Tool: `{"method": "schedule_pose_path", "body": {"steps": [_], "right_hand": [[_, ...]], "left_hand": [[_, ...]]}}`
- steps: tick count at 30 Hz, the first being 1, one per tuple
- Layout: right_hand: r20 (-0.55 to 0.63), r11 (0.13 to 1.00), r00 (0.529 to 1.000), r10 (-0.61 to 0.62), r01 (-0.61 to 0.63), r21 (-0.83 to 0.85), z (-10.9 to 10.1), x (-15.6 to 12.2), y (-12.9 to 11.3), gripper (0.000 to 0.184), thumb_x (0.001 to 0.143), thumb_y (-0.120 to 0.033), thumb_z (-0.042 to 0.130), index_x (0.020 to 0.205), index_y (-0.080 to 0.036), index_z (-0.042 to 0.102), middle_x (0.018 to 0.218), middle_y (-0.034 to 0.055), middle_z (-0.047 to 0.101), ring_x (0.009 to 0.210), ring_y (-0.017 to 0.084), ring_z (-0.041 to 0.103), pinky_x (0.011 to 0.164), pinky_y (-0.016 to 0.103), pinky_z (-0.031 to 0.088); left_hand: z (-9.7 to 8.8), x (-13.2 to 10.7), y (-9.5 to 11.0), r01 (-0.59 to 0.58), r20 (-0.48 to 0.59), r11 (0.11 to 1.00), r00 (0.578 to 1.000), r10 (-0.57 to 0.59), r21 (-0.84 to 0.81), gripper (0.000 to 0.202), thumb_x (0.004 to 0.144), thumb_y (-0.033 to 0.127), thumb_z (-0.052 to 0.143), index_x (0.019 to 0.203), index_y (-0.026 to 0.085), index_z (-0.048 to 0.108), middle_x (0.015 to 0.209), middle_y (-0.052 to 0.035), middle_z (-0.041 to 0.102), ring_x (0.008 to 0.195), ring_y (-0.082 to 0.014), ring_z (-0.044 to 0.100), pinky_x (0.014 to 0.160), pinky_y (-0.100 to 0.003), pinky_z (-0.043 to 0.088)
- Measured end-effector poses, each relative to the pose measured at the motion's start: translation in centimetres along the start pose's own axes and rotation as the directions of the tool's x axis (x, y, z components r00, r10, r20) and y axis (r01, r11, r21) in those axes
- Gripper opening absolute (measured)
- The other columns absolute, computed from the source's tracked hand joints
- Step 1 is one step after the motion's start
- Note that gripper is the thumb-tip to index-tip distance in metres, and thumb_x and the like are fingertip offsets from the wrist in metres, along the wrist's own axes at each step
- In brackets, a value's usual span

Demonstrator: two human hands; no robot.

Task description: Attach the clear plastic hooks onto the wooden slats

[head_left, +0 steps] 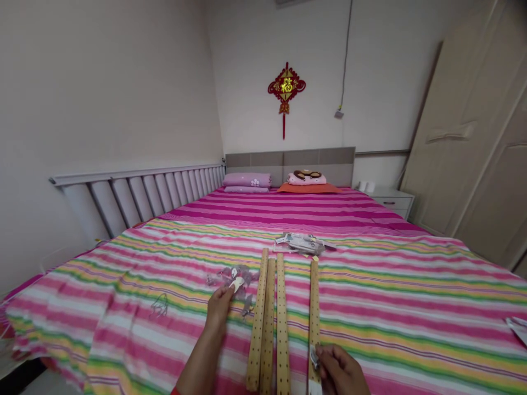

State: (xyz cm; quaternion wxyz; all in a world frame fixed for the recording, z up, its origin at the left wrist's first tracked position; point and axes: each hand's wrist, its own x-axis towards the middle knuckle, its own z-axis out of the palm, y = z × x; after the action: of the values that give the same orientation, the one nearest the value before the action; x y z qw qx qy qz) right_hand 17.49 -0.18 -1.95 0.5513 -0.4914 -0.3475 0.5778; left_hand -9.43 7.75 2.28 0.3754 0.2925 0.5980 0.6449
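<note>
My left hand (pixel 219 308) is closed, thumb and finger pinching a white tag (pixel 236 283) among crumpled clear plastic bags (pixel 247 272). To its right lie three wooden strips (pixel 282 323) with rows of small holes, running lengthwise away from me. A fourth wooden strip (pixel 314 302) lies apart on the right. Over its near end, the fingers of my right hand (pixel 340 368) close on a small grey-silver piece (pixel 314 356), too small to name. A small clear packet (pixel 247 307) rests between my left hand and the strips.
Beyond the strips lies a pile of plastic-wrapped parts (pixel 300 243). A thin tangled cord (pixel 160 304) is on the striped sheet (pixel 135 263) at left. Folded bedding (pixel 247 181) sits by the headboard (pixel 263 159). A radiator (pixel 140 192) lines the left wall; a white packet (pixel 517 328) lies far right.
</note>
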Motion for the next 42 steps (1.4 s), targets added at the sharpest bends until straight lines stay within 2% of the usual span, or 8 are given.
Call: {"method": "schedule_pose_path", "body": {"steps": [4,10,13,16,21,28,33,42], "right_hand": [[0.057,1.000,0.998,0.018,-0.018,-0.009,0.3,0.4,-0.2,0.053,0.048,-0.066,0.072,0.052,-0.019,0.049,0.035,-0.0084,0.040,0.026,0.002,0.023,0.032,0.019,0.010],[0.167,0.998,0.985,-0.052,0.058,-0.033,2.0,-0.6,-2.8,0.042,0.060,-0.054,0.074,0.063,-0.016,0.057,0.042,-0.0082,0.045,0.029,0.002,0.029,0.034,0.018,0.014],[0.177,0.994,0.979,-0.106,0.110,-0.018,2.9,-0.8,-3.8,0.039,0.063,-0.051,0.073,0.065,-0.015,0.059,0.047,-0.0071,0.048,0.030,0.001,0.031,0.035,0.018,0.016],[0.170,0.993,0.978,-0.117,0.117,0.008,3.3,-0.7,-4.3,0.038,0.066,-0.051,0.071,0.063,-0.016,0.058,0.045,-0.0072,0.047,0.029,0.002,0.032,0.034,0.018,0.017],[0.149,0.992,0.982,-0.113,0.102,0.078,3.1,-1.3,-5.3,0.035,0.067,-0.049,0.072,0.063,-0.016,0.059,0.037,-0.0093,0.040,0.030,0.004,0.030,0.034,0.019,0.018],[-0.005,0.985,0.985,-0.170,0.170,-0.008,1.8,-2.4,-6.8,0.040,0.058,-0.051,0.077,0.076,-0.017,0.066,0.047,-0.0060,0.052,0.033,0.005,0.036,0.035,0.020,0.026],[0.112,0.989,0.983,-0.144,0.145,0.007,0.8,-2.5,-7.5,0.046,0.058,-0.048,0.078,0.091,-0.017,0.069,0.051,-0.0049,0.055,0.040,0.007,0.041,0.040,0.020,0.030],[0.243,0.983,0.969,-0.048,0.002,0.182,-0.3,-2.4,-6.9,0.031,0.066,-0.043,0.074,0.063,-0.014,0.064,0.049,-0.0014,0.058,0.042,0.007,0.049,0.043,0.018,0.034]], "left_hand": [[0.6,-2.0,1.3,0.201,0.110,0.952,0.978,-0.180,-0.230,0.031,0.054,0.032,0.081,0.065,0.016,0.057,0.066,-0.0024,0.067,0.060,-0.0115,0.064,0.054,-0.019,0.048],[2.8,-7.3,1.5,-0.172,0.208,0.985,0.963,0.173,-0.022,0.029,0.066,0.042,0.072,0.072,0.016,0.059,0.086,-0.0080,0.071,0.076,-0.0190,0.069,0.066,-0.028,0.056],[4.0,-9.9,0.7,-0.474,0.310,0.875,0.850,0.427,0.094,0.017,0.076,0.034,0.064,0.076,0.017,0.062,0.104,-0.0109,0.068,0.095,-0.0218,0.066,0.077,-0.032,0.056],[4.9,-12.0,0.0,-0.732,0.413,0.649,0.667,0.620,0.208,0.008,0.081,0.025,0.058,0.081,0.020,0.064,0.101,-0.0087,0.069,0.101,-0.0213,0.064,0.082,-0.034,0.055],[5.6,-14.0,-0.7,-0.901,0.532,0.379,0.430,0.730,0.210,0.017,0.084,0.015,0.051,0.095,0.023,0.061,0.103,-0.0060,0.069,0.102,-0.0171,0.063,0.086,-0.030,0.055],[5.6,-14.8,0.1,-0.921,0.589,0.342,0.383,0.712,0.185,0.020,0.085,0.013,0.048,0.098,0.022,0.060,0.110,-0.0088,0.065,0.106,-0.0169,0.061,0.088,-0.028,0.054],[5.4,-15.1,1.2,-0.949,0.725,0.293,0.281,0.629,0.113,0.024,0.087,0.013,0.046,0.103,0.023,0.061,0.118,-0.0110,0.061,0.109,-0.0173,0.060,0.089,-0.028,0.053],[4.8,-14.6,2.5,-0.990,0.773,0.122,0.137,0.620,0.078,0.015,0.086,0.019,0.052,0.092,0.022,0.066,0.105,-0.0103,0.064,0.094,-0.0166,0.062,0.074,-0.024,0.053]]}}
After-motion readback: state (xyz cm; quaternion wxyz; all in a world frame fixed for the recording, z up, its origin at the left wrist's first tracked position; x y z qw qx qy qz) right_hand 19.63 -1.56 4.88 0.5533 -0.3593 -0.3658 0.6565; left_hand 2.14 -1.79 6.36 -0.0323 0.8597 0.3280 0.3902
